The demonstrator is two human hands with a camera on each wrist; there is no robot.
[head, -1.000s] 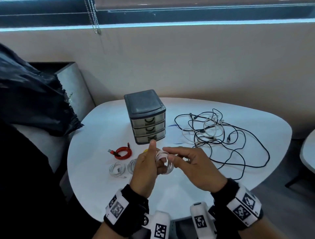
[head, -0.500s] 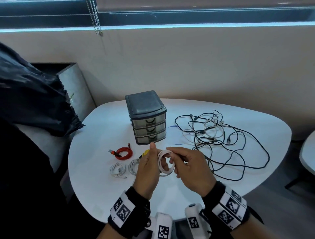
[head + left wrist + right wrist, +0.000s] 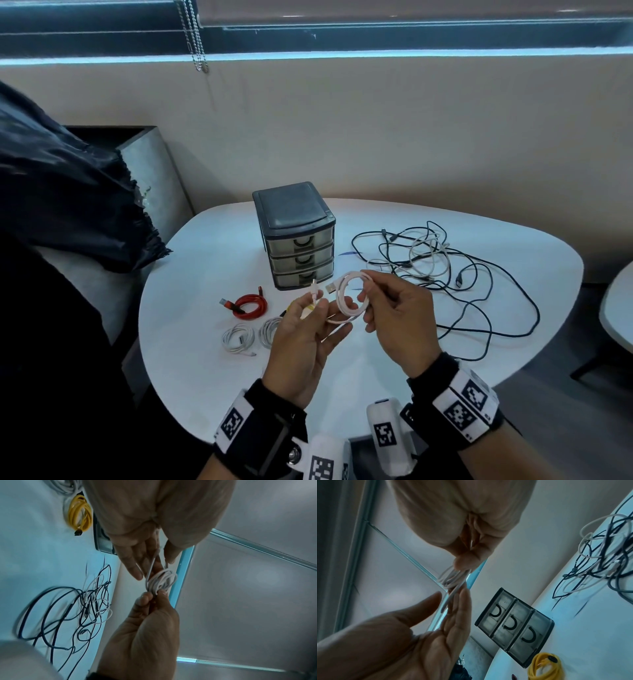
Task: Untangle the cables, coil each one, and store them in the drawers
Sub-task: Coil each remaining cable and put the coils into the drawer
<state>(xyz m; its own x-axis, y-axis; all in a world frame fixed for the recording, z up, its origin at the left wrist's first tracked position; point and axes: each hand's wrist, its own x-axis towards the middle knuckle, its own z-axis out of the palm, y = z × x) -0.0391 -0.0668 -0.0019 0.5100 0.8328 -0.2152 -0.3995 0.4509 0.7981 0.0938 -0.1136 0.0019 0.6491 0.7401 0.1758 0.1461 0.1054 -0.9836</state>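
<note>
Your right hand (image 3: 394,318) pinches the white coil (image 3: 352,298) — left hand (image 3: 305,339) pinches 1 loose end; tuck it through snugly.

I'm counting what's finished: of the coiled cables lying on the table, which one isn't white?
The red coil, lying left of the drawer unit. A yellow coil also lies there, mostly hidden behind the left hand; the two coils nearest are white.

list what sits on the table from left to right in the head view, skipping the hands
White cable coil → red cable coil → drawer unit → tangled cable pile.
</note>
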